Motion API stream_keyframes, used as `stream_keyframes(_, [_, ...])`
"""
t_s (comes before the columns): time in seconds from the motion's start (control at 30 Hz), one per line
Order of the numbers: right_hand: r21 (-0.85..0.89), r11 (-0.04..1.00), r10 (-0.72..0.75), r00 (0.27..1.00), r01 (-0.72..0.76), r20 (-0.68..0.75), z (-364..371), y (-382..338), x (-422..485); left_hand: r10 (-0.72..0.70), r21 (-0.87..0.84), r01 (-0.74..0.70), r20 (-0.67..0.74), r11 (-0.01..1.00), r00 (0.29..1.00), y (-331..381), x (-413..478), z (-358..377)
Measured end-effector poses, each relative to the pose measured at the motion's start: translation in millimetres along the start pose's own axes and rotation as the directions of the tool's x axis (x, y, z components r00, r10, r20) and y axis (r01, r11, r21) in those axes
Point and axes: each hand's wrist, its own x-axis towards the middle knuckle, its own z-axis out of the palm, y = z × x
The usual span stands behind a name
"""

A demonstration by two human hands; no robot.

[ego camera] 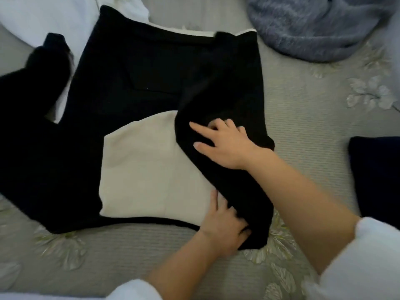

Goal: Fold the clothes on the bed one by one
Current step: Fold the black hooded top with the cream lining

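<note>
A black and cream sweater lies spread on the bed, its cream panel in the middle. Its left sleeve stretches out to the far left. The right sleeve is folded in over the body. My right hand lies on that folded sleeve with index finger and thumb straight and the other fingers bent. My left hand grips the black fabric at the sweater's lower right corner, fingers tucked under the fold.
A grey fuzzy garment lies at the back right. White fabric sits at the back left. A dark folded item rests at the right edge. The bed cover is grey with a pale flower print.
</note>
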Motion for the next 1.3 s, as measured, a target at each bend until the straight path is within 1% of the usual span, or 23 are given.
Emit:
stream_keyframes(0.07, [-0.153,0.988,0.037,0.992,-0.018,0.119,21.0,6.5,6.7,0.062,-0.019,-0.063,-0.01,0.998,0.998,-1.7,-9.3,3.8])
stream_keyframes(0.13, [-0.191,0.981,0.047,0.994,-0.027,0.099,36.2,15.0,4.4,0.138,-0.106,-0.135,0.022,0.985,0.99,-7.8,-18.6,3.6])
stream_keyframes(0.17, [-0.192,0.981,0.037,0.997,-0.024,0.068,41.5,18.4,2.3,0.153,-0.207,-0.151,-0.008,0.967,0.988,-13.8,-23.8,0.0])
stream_keyframes(0.2, [-0.194,0.981,0.025,0.999,-0.017,0.037,46.0,21.5,0.1,0.109,-0.365,-0.127,-0.068,0.922,0.992,-21.8,-30.1,-7.1])
stream_keyframes(0.23, [-0.2,0.98,0.013,1.0,-0.011,0.011,49.6,24.5,-1.9,-0.003,-0.55,-0.067,-0.124,0.832,0.992,-31.6,-35.7,-11.9])
stream_keyframes(0.27, [-0.204,0.979,0.008,1.0,-0.009,-0.006,53.6,26.9,-3.9,-0.157,-0.673,-0.014,-0.193,0.74,0.969,-44.8,-40.0,-19.7])
stream_keyframes(0.3, [-0.197,0.98,0.013,1.0,-0.015,-0.015,57.4,28.2,-5.8,-0.315,-0.719,0.011,-0.29,0.695,0.903,-59.6,-43.7,-25.4])
stream_keyframes(0.33, [-0.183,0.983,0.018,1.0,-0.022,-0.021,61.9,28.7,-7.7,-0.437,-0.704,0.027,-0.409,0.709,0.801,-74.8,-46.0,-30.1])
stream_keyframes(0.37, [-0.17,0.985,0.025,0.999,-0.029,-0.027,66.9,28.5,-8.9,-0.512,-0.657,0.083,-0.495,0.749,0.701,-90.6,-46.4,-35.4])
stream_keyframes(0.4, [-0.162,0.986,0.03,0.999,-0.037,-0.045,72.3,28.4,-9.9,-0.551,-0.601,0.169,-0.535,0.781,0.64,-106.3,-45.3,-39.9])
stream_keyframes(0.43, [-0.158,0.986,0.032,0.997,-0.043,-0.074,76.9,27.5,-10.5,-0.556,-0.529,0.264,-0.526,0.806,0.643,-120.2,-43.6,-45.3])
stream_keyframes(0.47, [-0.158,0.986,0.04,0.994,-0.056,-0.102,80.7,26.4,-10.6,-0.553,-0.455,0.346,-0.479,0.821,0.682,-132.2,-41.6,-47.5])
stream_keyframes(0.53, [-0.154,0.983,0.08,0.988,-0.1,-0.135,86.9,24.1,-10.3,-0.558,-0.333,0.466,-0.281,0.82,0.78,-148.9,-37.3,-45.3])
stream_keyframes(0.57, [-0.148,0.981,0.102,0.985,-0.123,-0.142,89.8,21.6,-10.1,-0.554,-0.289,0.493,-0.187,0.82,0.811,-153.8,-36.3,-42.1])
stream_keyframes(0.63, [-0.112,0.982,0.134,0.978,-0.153,-0.161,93.0,11.3,-11.1,-0.531,-0.262,0.489,-0.121,0.832,0.839,-156.8,-35.2,-37.5])
stream_keyframes(0.73, [-0.069,0.993,0.084,0.978,-0.098,-0.19,101.4,-10.1,-25.2,-0.506,-0.332,0.444,-0.127,0.832,0.853,-151.6,-47.8,-41.9])
stream_keyframes(0.83, [-0.086,0.994,-0.073,0.996,0.068,-0.056,120.6,-37.6,-51.6,-0.464,-0.288,0.42,-0.102,0.861,0.88,-145.6,-91.4,-34.1])
stream_keyframes(0.9, [-0.133,0.985,-0.106,0.993,0.113,0.058,132.1,-53.0,-63.8,-0.427,-0.233,0.408,-0.037,0.883,0.903,-148.4,-130.6,-20.9])
stream_keyframes(0.97, [-0.248,0.961,-0.102,0.989,0.126,0.107,139.2,-60.5,-63.7,-0.392,-0.18,0.389,0.021,0.903,0.92,-159.1,-164.9,-7.5])
stream_keyframes(1.07, [-0.324,0.946,0.023,0.99,0.023,0.136,134.6,-69.9,-51.1,-0.341,-0.076,0.344,0.047,0.936,0.939,-177.7,-189.5,-3.5])
stream_keyframes(1.17, [-0.339,0.941,0.033,0.991,0.012,0.128,113.4,-86.5,-46.8,-0.309,-0.09,0.3,-0.102,0.95,0.946,-187.6,-186.8,-3.8])
stream_keyframes(1.23, [-0.291,0.957,0.068,0.973,-0.002,0.218,99.8,-87.3,-51.0,-0.319,-0.129,0.298,-0.201,0.946,0.926,-181.8,-180.8,-20.6])
stream_keyframes(1.3, [-0.27,0.963,0.076,0.96,0.0,0.271,92.8,-87.9,-59.1,-0.305,-0.112,0.289,-0.185,0.951,0.934,-175.8,-177.5,-32.7])
